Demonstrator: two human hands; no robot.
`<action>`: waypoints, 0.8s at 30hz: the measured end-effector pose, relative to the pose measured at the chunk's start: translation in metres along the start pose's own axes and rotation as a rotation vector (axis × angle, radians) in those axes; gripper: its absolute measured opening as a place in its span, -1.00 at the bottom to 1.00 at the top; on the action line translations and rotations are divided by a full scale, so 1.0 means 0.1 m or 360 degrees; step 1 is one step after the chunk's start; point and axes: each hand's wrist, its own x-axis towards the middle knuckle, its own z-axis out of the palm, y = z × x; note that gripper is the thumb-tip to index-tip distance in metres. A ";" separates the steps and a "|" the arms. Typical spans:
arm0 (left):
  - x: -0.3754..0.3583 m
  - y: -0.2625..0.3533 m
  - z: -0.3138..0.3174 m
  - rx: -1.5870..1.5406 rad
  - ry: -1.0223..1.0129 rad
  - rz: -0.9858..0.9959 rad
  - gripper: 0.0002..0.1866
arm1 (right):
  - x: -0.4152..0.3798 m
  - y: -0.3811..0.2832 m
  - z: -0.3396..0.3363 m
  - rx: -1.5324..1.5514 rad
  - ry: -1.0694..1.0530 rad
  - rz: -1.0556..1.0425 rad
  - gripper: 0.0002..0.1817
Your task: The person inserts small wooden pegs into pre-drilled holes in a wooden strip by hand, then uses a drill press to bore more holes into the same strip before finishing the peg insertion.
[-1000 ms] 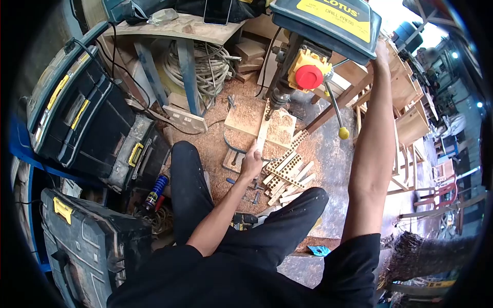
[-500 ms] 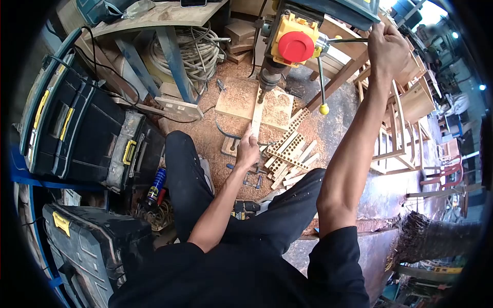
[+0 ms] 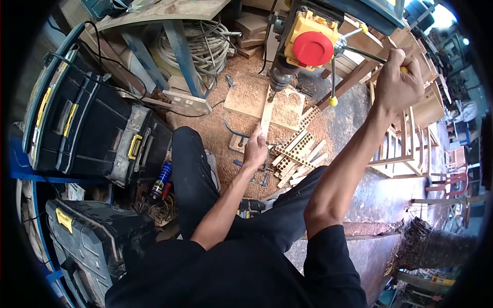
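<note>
A narrow wooden strip lies on a dusty wooden board under the drill press. My left hand is closed around the strip's near end. Directly over the strip's far part is the drill chuck, its bit at the wood; whether the tip is inside the strip I cannot tell. At the upper right my right hand grips the end of a feed lever on the press. The press carries a yellow switch box with a red cover.
Strips with rows of holes and plain strips lie on the sawdust-covered floor beside clamps. Black toolboxes stand at the left, near a blue spray can. Coiled hose sits under a bench; wooden frames stand right.
My right hand has pulled the lever downward, and the levers have turned. My left hand still holds the strip. The whole view has shifted, with the press appearing further right.
</note>
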 end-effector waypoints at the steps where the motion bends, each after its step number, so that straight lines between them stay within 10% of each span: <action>1: 0.02 -0.01 0.00 -0.0016 0.0007 0.0052 -0.49 | -0.05 -0.01 -0.01 0.0043 0.0020 0.0010 -0.68; 18: 0.07 -0.24 0.07 -0.0074 0.0148 0.0393 -0.48 | -0.79 0.03 -0.13 0.0385 0.0183 -0.0112 -0.62; 24: -0.04 -0.04 0.00 -0.0224 0.0032 -0.0021 -0.49 | -1.13 0.23 -0.15 0.0352 0.0275 -0.0258 -0.68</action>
